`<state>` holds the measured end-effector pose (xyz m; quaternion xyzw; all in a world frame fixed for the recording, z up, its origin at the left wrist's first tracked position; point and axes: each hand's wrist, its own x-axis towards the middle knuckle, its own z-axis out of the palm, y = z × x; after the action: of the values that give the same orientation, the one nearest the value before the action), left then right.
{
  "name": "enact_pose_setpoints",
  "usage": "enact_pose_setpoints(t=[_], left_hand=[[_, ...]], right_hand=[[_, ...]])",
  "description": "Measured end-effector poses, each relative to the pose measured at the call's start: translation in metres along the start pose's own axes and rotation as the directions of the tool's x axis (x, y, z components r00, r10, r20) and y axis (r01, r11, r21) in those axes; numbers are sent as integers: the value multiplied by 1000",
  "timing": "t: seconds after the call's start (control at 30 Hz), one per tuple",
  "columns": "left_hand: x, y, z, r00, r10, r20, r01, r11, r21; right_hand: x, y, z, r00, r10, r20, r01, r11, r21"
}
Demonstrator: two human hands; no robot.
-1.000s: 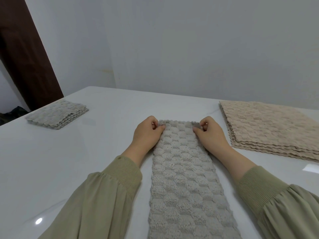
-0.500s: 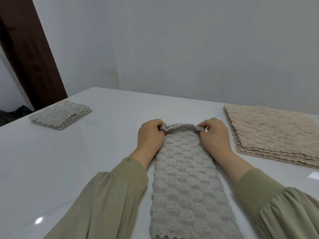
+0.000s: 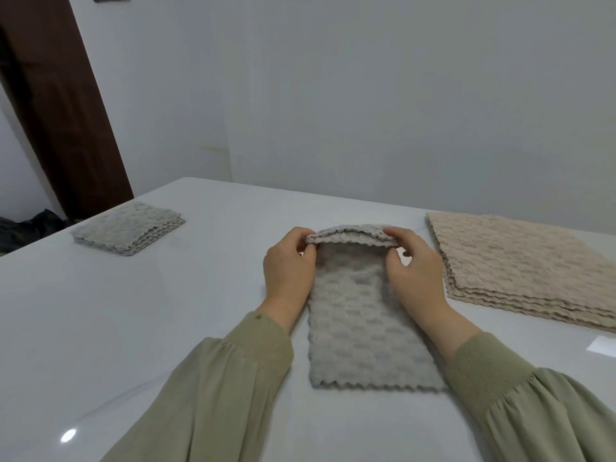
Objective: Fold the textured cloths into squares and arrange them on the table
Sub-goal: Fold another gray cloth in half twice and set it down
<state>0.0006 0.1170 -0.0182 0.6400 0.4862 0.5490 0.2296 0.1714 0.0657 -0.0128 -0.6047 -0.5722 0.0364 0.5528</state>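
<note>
1. Currently my left hand (image 3: pixel 288 271) and right hand (image 3: pixel 416 271) each pinch a far corner of the grey cloth (image 3: pixel 360 328), lifted; the rest lies flat on the surface (image 3: pixel 166 311).
2. Uneven pull: edges land skewed, no square.
3. One pinch loosens: doubled layers slip apart.

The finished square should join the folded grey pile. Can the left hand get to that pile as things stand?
Probably yes. Only bare table lies between the left hand and the folded grey pile, so the way looks free. But that hand is busy pinching the lifted far edge of the grey cloth.
</note>
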Motion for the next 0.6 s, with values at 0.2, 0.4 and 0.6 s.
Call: enact_pose_setpoints(t=[0.2,0.4,0.6], left_hand=[[-25,10,-18,981,-160,109,176,971,-160],[-55,22,-40,925,-246,288,264,964,-23],[-63,21,-45,935,-39,353,-116,906,406]], right_hand=[[-24,-8,-13,997,74,14,-75,994,84],[-46,-10,-33,977,210,37,-210,978,-2],[-58,-6,-43,946,245,214,-202,958,-206]])
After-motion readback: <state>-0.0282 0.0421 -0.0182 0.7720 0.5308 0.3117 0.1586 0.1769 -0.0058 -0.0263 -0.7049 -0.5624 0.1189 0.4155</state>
